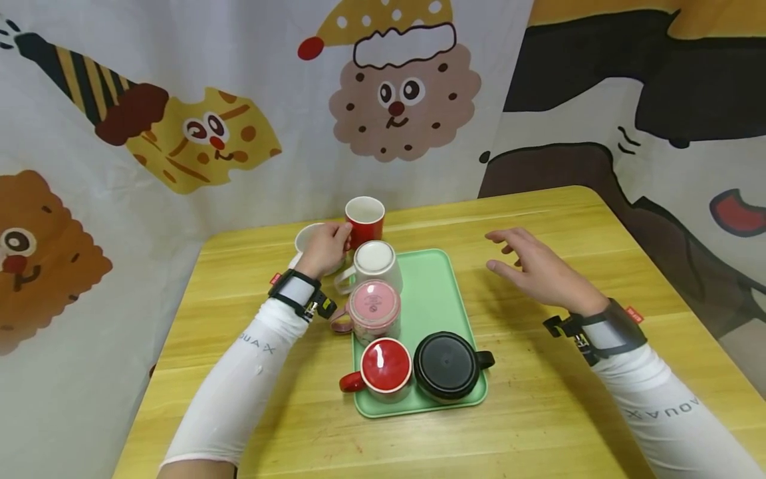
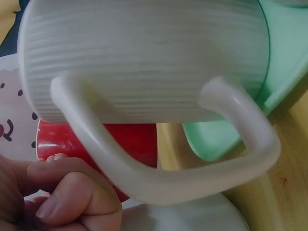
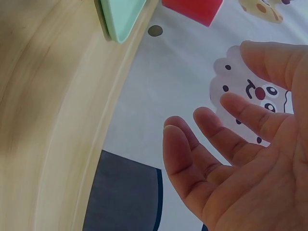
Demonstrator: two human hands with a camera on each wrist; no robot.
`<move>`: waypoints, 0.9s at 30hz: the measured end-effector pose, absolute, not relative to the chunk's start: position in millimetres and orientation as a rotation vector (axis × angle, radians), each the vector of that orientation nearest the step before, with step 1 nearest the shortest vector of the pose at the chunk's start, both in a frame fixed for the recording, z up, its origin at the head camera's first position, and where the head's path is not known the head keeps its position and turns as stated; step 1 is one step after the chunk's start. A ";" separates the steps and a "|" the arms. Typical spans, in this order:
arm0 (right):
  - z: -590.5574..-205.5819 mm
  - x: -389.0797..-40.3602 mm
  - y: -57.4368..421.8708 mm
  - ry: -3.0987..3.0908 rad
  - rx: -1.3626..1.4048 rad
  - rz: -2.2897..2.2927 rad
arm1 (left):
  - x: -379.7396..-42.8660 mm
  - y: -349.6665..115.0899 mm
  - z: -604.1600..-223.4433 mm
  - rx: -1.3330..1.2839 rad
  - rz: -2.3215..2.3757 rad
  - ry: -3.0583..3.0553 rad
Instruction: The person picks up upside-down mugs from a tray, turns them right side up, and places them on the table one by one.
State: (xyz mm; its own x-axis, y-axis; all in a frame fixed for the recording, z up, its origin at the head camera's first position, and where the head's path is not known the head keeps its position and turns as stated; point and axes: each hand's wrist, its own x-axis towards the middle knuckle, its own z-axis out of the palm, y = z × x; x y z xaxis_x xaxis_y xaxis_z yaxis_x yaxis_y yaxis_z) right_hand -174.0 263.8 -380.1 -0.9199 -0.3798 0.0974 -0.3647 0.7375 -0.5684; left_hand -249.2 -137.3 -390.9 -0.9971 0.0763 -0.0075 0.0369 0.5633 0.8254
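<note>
At the table's back edge, my left hand [image 1: 324, 251] pinches a red mug [image 1: 366, 227] at its left side, with curled fingers; the mug's handle is hidden. That mug is upright with a white inside. Partly behind the same hand stands a white mug [image 1: 304, 237]. Close by, a ribbed white mug [image 2: 154, 53] is upside down at the tray's back left, its handle pointing left. In the head view my right hand [image 1: 534, 267] hovers over the table, right of the tray. Its fingers are spread and loosely bent in the right wrist view, holding nothing.
On the green tray [image 1: 425, 286], an upside-down pink mug [image 1: 374, 307] follows the ribbed one. A red-topped mug [image 1: 385, 366] and a black mug [image 1: 447, 366] fill the front, with handles jutting past the rim. A printed curtain [image 1: 263, 53] hangs behind the wooden table [image 1: 251, 372].
</note>
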 end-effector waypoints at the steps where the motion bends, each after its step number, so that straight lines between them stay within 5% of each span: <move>1: -380.2 -174.1 263.9 2.905 -0.622 -0.941 | -249.4 -137.6 -391.1 0.096 1.425 2.750; 27: -382.0 -174.0 260.8 2.894 -0.607 -0.927 | -255.0 -131.3 -393.2 0.066 1.054 2.889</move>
State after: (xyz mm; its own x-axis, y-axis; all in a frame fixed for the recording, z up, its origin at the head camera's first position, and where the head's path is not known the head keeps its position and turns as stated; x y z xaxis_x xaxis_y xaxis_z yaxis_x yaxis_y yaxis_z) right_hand -174.0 260.8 -382.0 -0.9225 -0.3783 0.0772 -0.3527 0.7443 -0.5671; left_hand -255.0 -131.3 -393.2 -0.9969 0.0629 -0.0470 0.0179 0.7647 0.6442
